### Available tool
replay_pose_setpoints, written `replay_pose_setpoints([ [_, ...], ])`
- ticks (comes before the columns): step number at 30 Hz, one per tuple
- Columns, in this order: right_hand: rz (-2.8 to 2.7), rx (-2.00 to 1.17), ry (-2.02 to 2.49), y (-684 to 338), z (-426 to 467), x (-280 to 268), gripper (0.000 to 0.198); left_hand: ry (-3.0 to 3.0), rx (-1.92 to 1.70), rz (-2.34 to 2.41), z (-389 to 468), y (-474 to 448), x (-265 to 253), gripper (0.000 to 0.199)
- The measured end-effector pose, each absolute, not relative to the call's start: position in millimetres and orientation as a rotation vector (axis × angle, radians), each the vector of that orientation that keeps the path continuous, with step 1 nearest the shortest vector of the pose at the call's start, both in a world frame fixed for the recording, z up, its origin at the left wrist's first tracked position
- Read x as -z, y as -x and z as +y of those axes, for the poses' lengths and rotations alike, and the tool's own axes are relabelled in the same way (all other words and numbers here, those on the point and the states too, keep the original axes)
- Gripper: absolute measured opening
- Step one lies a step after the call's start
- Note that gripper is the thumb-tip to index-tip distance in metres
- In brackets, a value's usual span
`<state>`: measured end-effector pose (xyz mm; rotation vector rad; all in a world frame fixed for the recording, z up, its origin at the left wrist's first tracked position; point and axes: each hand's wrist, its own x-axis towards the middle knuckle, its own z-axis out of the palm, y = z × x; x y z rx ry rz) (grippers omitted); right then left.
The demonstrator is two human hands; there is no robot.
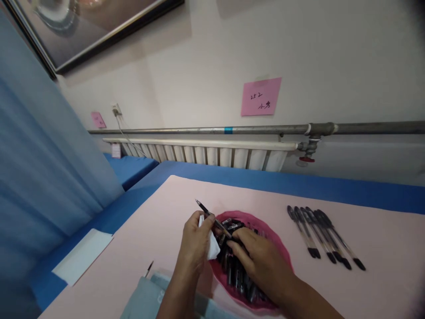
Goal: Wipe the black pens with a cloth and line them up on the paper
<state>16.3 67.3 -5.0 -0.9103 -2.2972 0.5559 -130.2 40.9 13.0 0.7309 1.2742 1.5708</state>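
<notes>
My left hand (199, 237) pinches a pen (217, 224) near its tip end, with a crumpled white tissue (213, 246) tucked in the same hand. The pen slants, its bare point up to the left. At its lower end, the fingers of my right hand (259, 257) close on the barrel or a dark piece there; which one I cannot tell. Both hands are over a pink basket (288, 257) filled with black pen caps (237, 277). To the right, several capped pens (327, 237) lie side by side on the pink sheet (159, 221).
Light blue cloth (142, 297) lies at the front, with another pen tip (149, 267) beside it. A white paper (83, 254) rests at the left near a blue curtain (49, 177). Behind the blue bed (365, 195) are a radiator (212, 155) and a pipe (259, 130).
</notes>
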Motion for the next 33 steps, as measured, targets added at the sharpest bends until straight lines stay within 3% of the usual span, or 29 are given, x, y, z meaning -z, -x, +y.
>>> replay_pose_setpoints([
  [15,-1.949,-0.808,1.105,-36,92,-10,0.022,-0.504,-1.655,1.335,40,141,-28,0.023],
  [21,-2.228,-0.798,0.957,-33,92,-6,0.014,-0.482,-1.654,1.341,39,140,-31,0.026],
  [27,-2.616,-0.74,0.697,-31,77,-19,0.024,-0.517,-1.62,1.345,38,141,-28,0.023],
  [33,-2.79,-0.568,0.729,-30,63,-22,0.021,-0.551,-1.575,1.36,38,139,-27,0.021],
])
